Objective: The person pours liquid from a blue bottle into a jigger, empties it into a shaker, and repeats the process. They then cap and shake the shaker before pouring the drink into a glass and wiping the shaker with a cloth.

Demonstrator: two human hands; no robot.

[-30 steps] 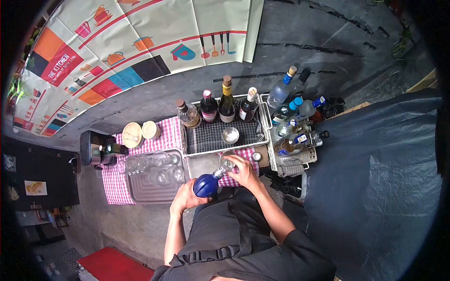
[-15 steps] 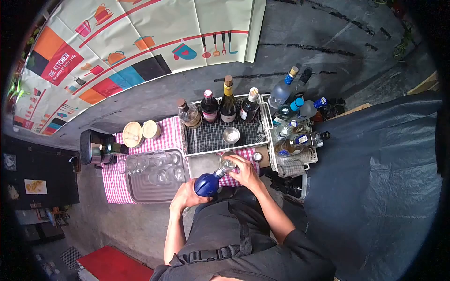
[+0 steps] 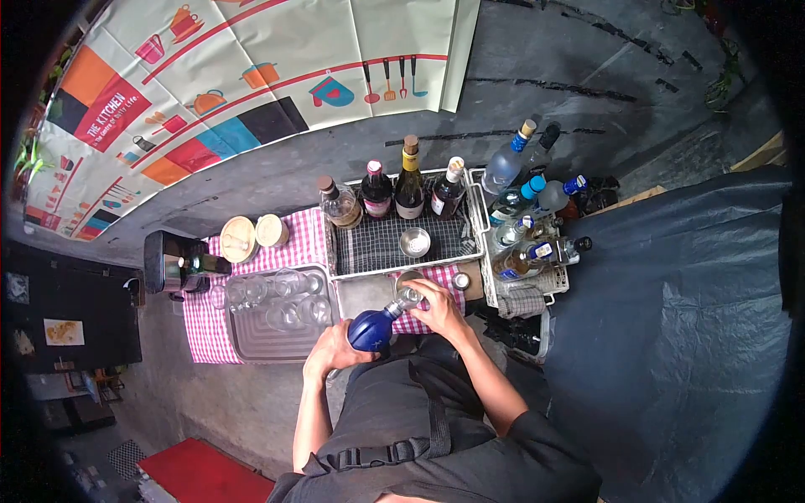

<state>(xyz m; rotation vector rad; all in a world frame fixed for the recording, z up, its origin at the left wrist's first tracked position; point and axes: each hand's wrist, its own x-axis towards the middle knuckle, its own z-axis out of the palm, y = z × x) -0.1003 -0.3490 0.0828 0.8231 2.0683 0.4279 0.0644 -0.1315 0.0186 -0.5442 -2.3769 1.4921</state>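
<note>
My left hand (image 3: 333,350) is wrapped round a blue bottle (image 3: 369,331), which lies tilted with its neck pointing up and right. The bottle's mouth meets a small clear glass (image 3: 408,297). The fingers of my right hand (image 3: 438,310) are closed on that glass. Whether liquid is flowing is too small to tell. Below and beyond the glass lies a pink checked cloth (image 3: 436,277), with a small metal cup (image 3: 460,281) to the right of my right hand.
A grey tray (image 3: 251,339) with several glasses stands left. Behind are a white basket (image 3: 335,267) with several bottles and a metal bowl (image 3: 414,242), and another bottle rack (image 3: 549,281) at the right. Two round wooden containers (image 3: 238,239) sit at the back left.
The small glass and the fingers of my right hand have shifted very slightly. Both hands keep their hold.
</note>
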